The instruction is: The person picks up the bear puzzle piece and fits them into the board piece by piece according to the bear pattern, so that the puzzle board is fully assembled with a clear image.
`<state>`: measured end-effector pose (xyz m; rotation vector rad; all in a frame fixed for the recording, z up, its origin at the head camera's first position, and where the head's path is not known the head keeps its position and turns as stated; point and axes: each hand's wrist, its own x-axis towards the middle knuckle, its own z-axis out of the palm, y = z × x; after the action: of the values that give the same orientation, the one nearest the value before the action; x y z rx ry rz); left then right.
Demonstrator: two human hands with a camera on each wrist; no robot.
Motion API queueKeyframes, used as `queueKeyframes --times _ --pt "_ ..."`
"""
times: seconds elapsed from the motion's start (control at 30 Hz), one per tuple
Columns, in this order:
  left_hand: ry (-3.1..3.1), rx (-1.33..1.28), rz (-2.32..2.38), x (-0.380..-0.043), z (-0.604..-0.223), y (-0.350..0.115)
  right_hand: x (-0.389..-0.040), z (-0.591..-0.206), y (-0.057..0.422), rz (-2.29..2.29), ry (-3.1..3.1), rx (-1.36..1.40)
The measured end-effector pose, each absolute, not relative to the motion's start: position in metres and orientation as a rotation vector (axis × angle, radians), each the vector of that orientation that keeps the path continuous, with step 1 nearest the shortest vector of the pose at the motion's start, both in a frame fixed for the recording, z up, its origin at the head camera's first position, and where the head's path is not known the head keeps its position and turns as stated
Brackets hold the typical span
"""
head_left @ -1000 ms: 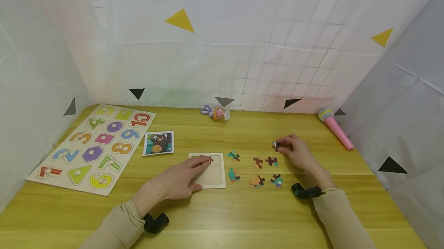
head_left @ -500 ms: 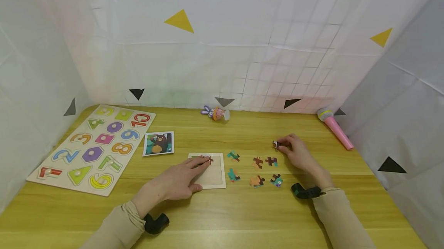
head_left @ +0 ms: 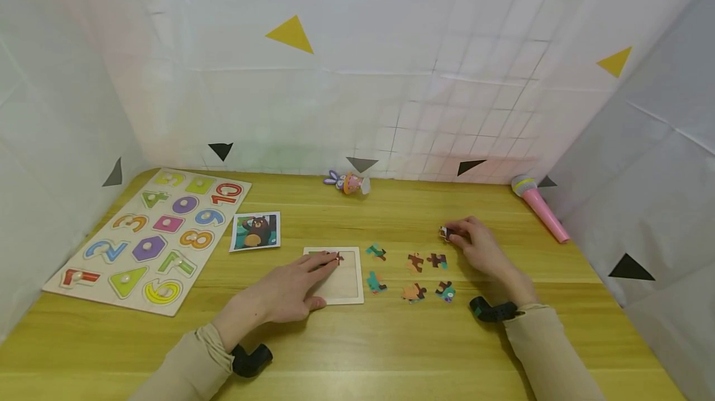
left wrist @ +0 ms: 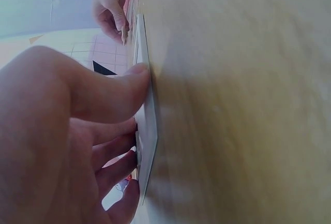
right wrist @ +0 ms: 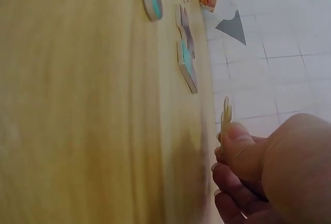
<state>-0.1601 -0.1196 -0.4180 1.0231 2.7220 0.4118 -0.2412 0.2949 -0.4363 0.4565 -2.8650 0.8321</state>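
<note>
My left hand point(head_left: 287, 289) lies over the left part of a square wooden puzzle tray point(head_left: 335, 300), its fingers covering the tray's upper left corner. A brown puzzle piece point(head_left: 340, 256) shows in the tray at the fingertips. In the left wrist view the thumb touches the near rim of the tray point(left wrist: 150, 131). My right hand point(head_left: 480, 246) pinches a dark and white jigsaw piece point(head_left: 444, 233) between thumb and fingers; it appears edge-on in the right wrist view, where the jigsaw piece point(right wrist: 226, 118) is raised above the table.
Several loose pieces, among them an orange one point(head_left: 414, 291), lie right of the tray. A bear picture card point(head_left: 255, 231) and a number board point(head_left: 149, 244) lie left. Behind are a rabbit figurine point(head_left: 349, 182) and a pink toy microphone point(head_left: 544, 210).
The jigsaw piece has turned slightly between my right fingertips since a second ago. My left hand has stayed in place on the tray.
</note>
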Motion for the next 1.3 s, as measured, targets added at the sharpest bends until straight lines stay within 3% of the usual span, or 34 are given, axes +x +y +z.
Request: queueKeyframes --times 1.3 --pt "2.725 1.067 0.408 -0.161 -0.420 -0.120 -0.220 -0.411 0.233 0.798 -2.735 0.799"
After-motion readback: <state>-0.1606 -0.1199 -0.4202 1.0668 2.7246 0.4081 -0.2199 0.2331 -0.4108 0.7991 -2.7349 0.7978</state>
